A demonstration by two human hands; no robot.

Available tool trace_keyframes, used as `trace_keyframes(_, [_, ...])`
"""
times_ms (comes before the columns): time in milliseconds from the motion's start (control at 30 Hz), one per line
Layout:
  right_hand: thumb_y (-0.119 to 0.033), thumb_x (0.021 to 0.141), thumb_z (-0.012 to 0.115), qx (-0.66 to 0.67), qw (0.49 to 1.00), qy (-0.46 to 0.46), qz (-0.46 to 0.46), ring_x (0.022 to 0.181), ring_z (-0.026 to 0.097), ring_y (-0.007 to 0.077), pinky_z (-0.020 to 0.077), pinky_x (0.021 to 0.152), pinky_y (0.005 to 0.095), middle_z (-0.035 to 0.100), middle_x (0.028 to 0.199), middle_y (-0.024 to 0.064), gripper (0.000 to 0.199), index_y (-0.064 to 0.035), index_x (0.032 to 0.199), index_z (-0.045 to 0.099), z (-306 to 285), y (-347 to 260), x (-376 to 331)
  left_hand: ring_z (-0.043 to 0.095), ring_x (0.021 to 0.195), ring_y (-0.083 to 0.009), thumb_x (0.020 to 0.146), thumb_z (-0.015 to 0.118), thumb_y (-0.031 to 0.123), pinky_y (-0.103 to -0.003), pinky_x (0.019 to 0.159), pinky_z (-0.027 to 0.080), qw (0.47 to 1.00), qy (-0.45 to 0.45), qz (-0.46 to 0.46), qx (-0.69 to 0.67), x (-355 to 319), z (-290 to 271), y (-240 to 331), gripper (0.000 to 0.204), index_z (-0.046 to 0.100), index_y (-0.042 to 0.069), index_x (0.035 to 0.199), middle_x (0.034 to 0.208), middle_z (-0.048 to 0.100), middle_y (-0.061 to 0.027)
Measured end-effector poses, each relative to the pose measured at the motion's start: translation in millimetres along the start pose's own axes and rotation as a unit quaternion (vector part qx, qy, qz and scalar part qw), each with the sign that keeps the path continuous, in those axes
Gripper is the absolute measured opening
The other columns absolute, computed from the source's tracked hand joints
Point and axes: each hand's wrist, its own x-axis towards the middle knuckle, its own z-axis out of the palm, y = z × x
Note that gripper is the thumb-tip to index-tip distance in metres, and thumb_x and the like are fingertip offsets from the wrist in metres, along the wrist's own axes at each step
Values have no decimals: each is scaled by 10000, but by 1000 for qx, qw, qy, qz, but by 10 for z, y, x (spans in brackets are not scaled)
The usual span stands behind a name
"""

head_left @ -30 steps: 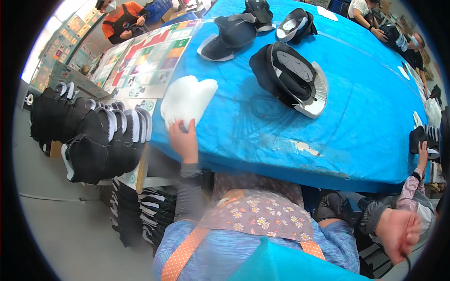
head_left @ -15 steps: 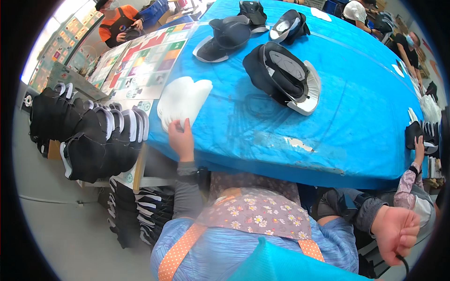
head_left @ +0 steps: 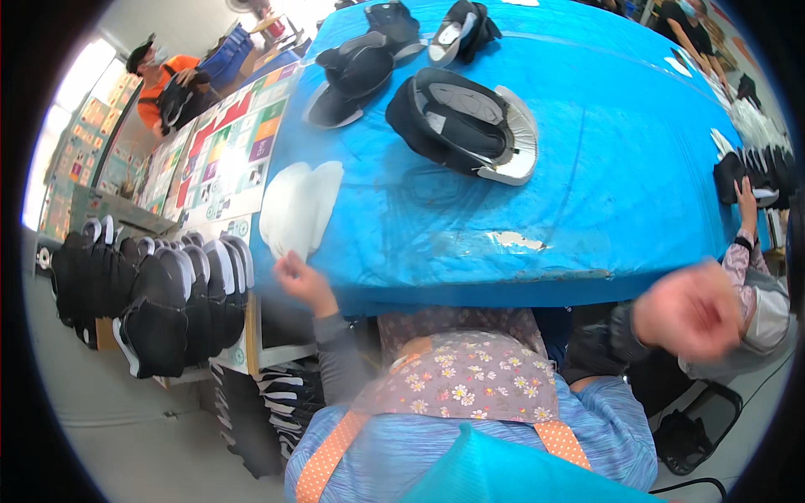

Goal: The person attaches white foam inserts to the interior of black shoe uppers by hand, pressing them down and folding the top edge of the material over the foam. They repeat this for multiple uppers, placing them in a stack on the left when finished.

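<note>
Reaching up at the near left edge of the blue tabletop (head_left: 604, 168), the left hand (head_left: 303, 283) meets the lower end of a stack of white brim inserts (head_left: 298, 208), its fingers curled against the bottom piece; whether it truly pinches it, I cannot tell. That stack lies at the tabletop's left corner, just beside a sheet of coloured squares (head_left: 231, 155). Off to the right, the right hand (head_left: 689, 312) is raised below the table's edge, blurred, so its fingers cannot be read. Farther up the tabletop sits a black cap with a white-lined brim (head_left: 465, 126), more black caps (head_left: 356, 71) beyond it. Rows of black caps (head_left: 159, 293) stand stacked at the left.
</note>
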Motion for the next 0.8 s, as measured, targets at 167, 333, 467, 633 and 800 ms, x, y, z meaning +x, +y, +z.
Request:
trace_keyframes(167, [-20, 874, 723, -43, 794, -542, 270, 878, 694, 216, 560, 796, 311, 703, 1163, 109, 392, -54, 1253, 630, 428, 93, -962, 611, 642, -157, 1053, 583, 216, -244, 554, 483, 964, -71, -178, -183, 93, -72, 878, 250, 492, 13, 1168, 943, 653, -145])
trace_keyframes(333, [-19, 800, 751, 15, 800, -591, 99, 1129, 631, 317, 510, 964, 408, 606, 1386, 112, 579, -143, 1349, 617, 671, 175, -1574, 618, 635, -143, 1038, 599, 208, -231, 538, 466, 856, -307, -295, -294, -45, 122, 1675, 318, 493, 14, 1267, 907, 683, -131])
trace_keyframes(467, [-20, 808, 743, 61, 791, -606, 51, 1051, 660, 294, 535, 882, 389, 660, 1304, 100, 469, -124, 1260, 672, 653, 183, -1624, 594, 631, -100, 1041, 600, 228, -197, 493, 413, 787, -414, -319, -327, -91, 145, 1791, 323, 503, 33, 1279, 832, 676, -76])
trace_keyframes(633, [-66, 891, 728, 94, 773, -574, 253, 731, 661, 180, 538, 676, 318, 740, 989, 70, 204, -53, 1095, 715, 497, 203, -1699, 615, 750, -132, 1012, 637, 225, -251, 617, 468, 682, -436, -335, -482, -106, 193, 1555, 364, 512, 13, 1280, 876, 676, -123])
trace_keyframes(800, [-133, 979, 694, 113, 630, -478, 602, 629, 583, 78, 486, 595, 237, 705, 882, 54, 184, 15, 1086, 700, 473, 180, -1657, 564, 930, -125, 1002, 658, 141, -264, 711, 486, 861, -370, -133, -322, -261, 350, 1800, 385, 497, 4, 1324, 1037, 614, -89])
